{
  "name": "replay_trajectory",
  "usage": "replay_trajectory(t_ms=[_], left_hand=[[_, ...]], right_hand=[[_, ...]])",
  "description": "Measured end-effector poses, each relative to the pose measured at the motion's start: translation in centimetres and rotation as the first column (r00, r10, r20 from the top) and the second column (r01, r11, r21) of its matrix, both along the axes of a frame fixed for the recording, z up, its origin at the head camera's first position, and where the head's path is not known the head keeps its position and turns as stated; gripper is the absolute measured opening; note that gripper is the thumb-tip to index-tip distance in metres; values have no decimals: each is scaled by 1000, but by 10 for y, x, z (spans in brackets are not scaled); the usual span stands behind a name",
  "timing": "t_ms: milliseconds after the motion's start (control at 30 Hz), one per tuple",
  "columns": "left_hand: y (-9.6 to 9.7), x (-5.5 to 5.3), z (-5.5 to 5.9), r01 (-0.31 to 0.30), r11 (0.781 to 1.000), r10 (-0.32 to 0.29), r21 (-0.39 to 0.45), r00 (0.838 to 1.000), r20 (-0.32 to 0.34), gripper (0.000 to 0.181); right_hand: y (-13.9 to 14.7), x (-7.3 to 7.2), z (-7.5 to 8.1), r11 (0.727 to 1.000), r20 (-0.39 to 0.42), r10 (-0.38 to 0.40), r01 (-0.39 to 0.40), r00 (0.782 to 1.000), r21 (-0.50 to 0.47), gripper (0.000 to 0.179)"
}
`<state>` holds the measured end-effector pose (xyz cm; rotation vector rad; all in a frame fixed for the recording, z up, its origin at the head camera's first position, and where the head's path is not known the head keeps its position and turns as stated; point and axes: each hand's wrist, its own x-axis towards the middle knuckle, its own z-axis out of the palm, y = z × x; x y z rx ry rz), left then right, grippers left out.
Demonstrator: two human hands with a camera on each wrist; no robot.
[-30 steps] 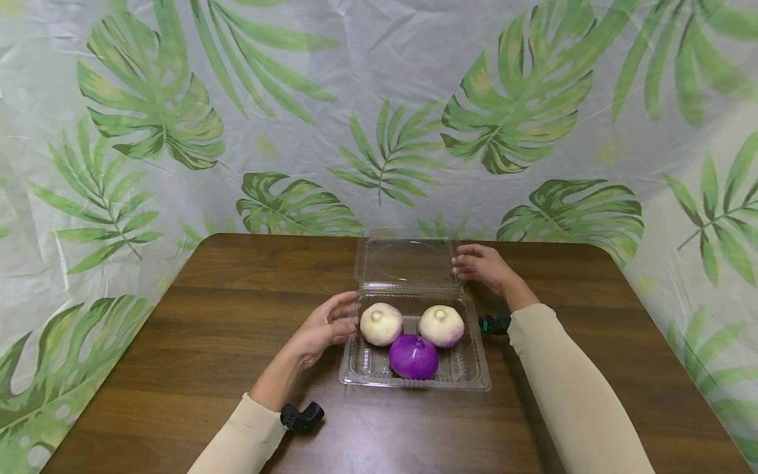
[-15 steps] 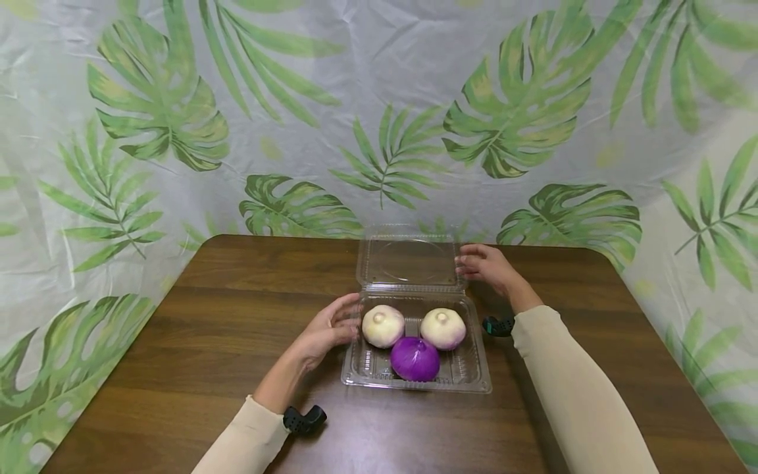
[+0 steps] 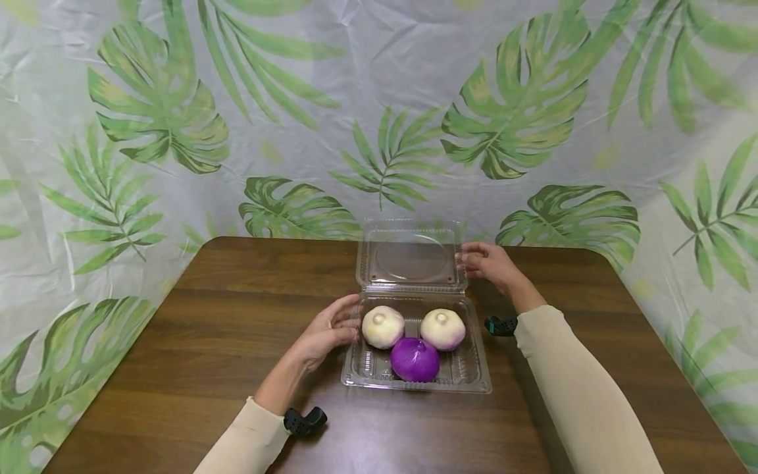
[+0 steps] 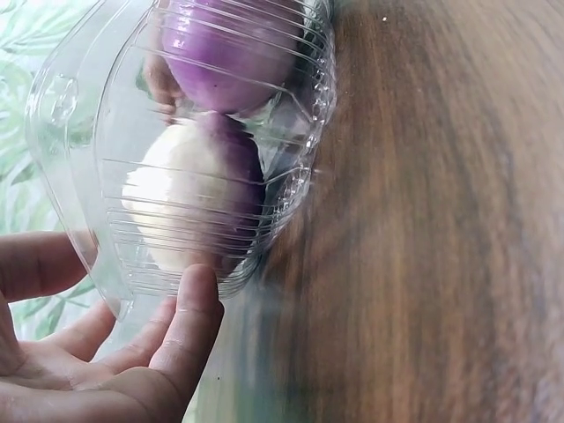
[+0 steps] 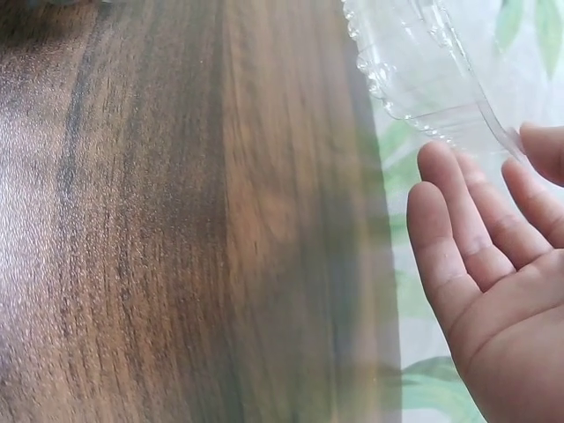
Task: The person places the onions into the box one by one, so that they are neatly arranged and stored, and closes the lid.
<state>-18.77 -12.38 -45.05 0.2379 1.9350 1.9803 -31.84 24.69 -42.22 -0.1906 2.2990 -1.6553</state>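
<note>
A clear plastic clamshell container (image 3: 476,368) lies on the table with its lid (image 3: 408,260) folded back and tilted up. Inside sit two cream-topped turnips (image 3: 383,327) (image 3: 443,328) and a glossy purple turnip (image 3: 414,359) in front of them. My left hand (image 3: 322,332) holds the container's left side. In the left wrist view its thumb (image 4: 44,263) is at the rim, with a fingertip (image 4: 198,286) against the ribbed wall. At the lid's right edge is my right hand (image 3: 485,263), pinching it between thumb (image 5: 546,150) and fingers.
The brown wooden table (image 3: 237,342) ends just behind the lid. Beyond its far edge hangs a pale curtain (image 3: 403,66) printed with green leaves. Black wrist cameras (image 3: 304,421) sit on both forearms.
The lid has tipped up slightly, its far edge rising along with my right hand's hold. My left hand and the turnips stay in place; the head view has shifted a little.
</note>
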Motion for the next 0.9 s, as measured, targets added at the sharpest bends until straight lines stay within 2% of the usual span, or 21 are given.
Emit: replay_trajectory(t_ms=[400, 533, 667, 900], left_hand=[[1, -1, -2, -10, 1000, 10, -3, 1000, -2, 75], [1, -1, -2, 1, 1000, -1, 3, 1000, -13, 74], [1, -1, -2, 12, 1000, -12, 2, 1000, -17, 73], [1, -1, -4, 6, 1000, -6, -16, 1000, -13, 74]], right_hand=[[-3, 6, 8, 999, -61, -33, 33, 998, 2, 47], [-1, 10, 11, 999, -94, -27, 30, 995, 21, 48], [1, 15, 14, 1000, -117, -25, 26, 993, 1, 45], [2, 23, 20, 999, -162, -38, 42, 986, 21, 42]])
